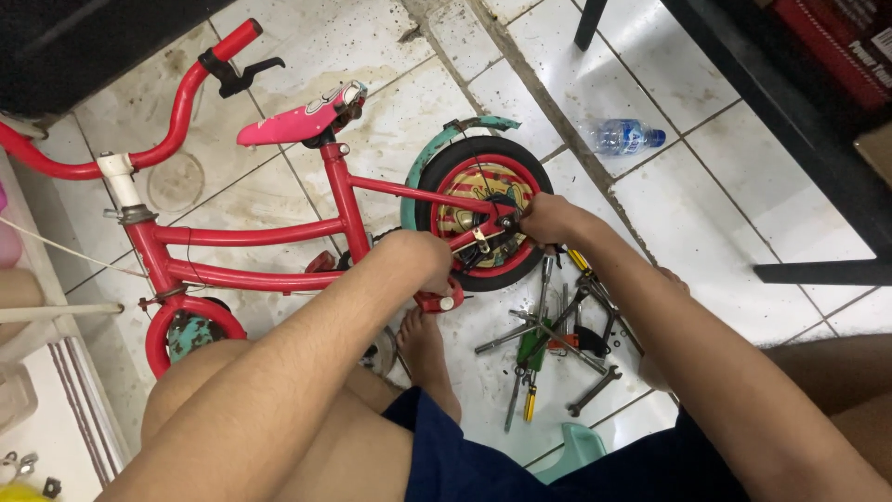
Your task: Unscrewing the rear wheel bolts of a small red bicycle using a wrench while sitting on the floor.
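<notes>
Both hands work at the rear wheel: right hand grips a tool at the axle; left hand is closed on the frame. Advisable: steady frame, square turning.

Red kid's bike: right hand at rear wheel hub, left hand on pedal; tools nearby.

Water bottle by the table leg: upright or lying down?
Lying down: the water bottle rests on its side on the tiled floor, cap pointing right.
</notes>
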